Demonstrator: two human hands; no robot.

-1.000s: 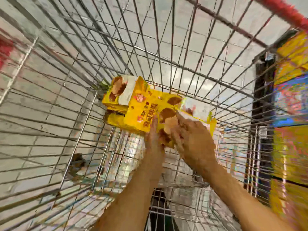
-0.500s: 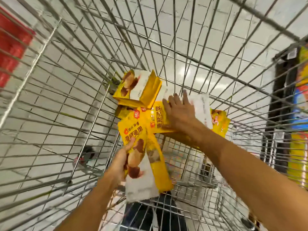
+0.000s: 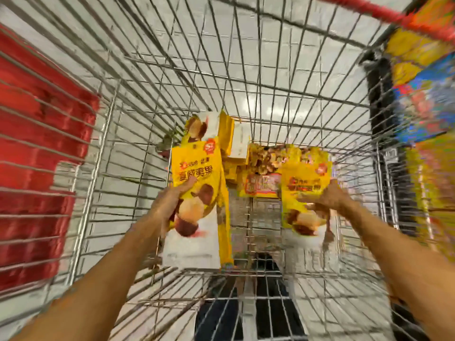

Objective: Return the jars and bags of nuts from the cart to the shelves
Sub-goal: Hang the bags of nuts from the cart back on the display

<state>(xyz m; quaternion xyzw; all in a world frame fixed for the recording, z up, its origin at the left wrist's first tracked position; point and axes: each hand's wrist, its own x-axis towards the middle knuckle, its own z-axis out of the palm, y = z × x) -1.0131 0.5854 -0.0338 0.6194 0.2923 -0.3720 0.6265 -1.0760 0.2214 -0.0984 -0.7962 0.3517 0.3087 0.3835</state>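
Observation:
I look down into a wire shopping cart (image 3: 258, 99). My left hand (image 3: 170, 203) grips a tall yellow-and-white bag of nuts (image 3: 197, 200) by its left edge, lifted above the cart floor. My right hand (image 3: 330, 198) holds a second yellow bag of nuts (image 3: 305, 190) by its right edge, also raised. More yellow nut bags lie on the cart floor behind them: one standing at the back (image 3: 209, 129) and a flat one showing walnuts (image 3: 263, 173). The picture is blurred by motion.
Red crates or shelving (image 3: 37, 148) show through the cart's left wall. Colourful packaged goods on a shelf (image 3: 428, 102) stand to the right, beyond the wire side. White floor tiles show beneath the cart.
My right hand, flat on the pile before, has picked up a second bag. Both hands have lifted their bags and spread apart. The view has swung back.

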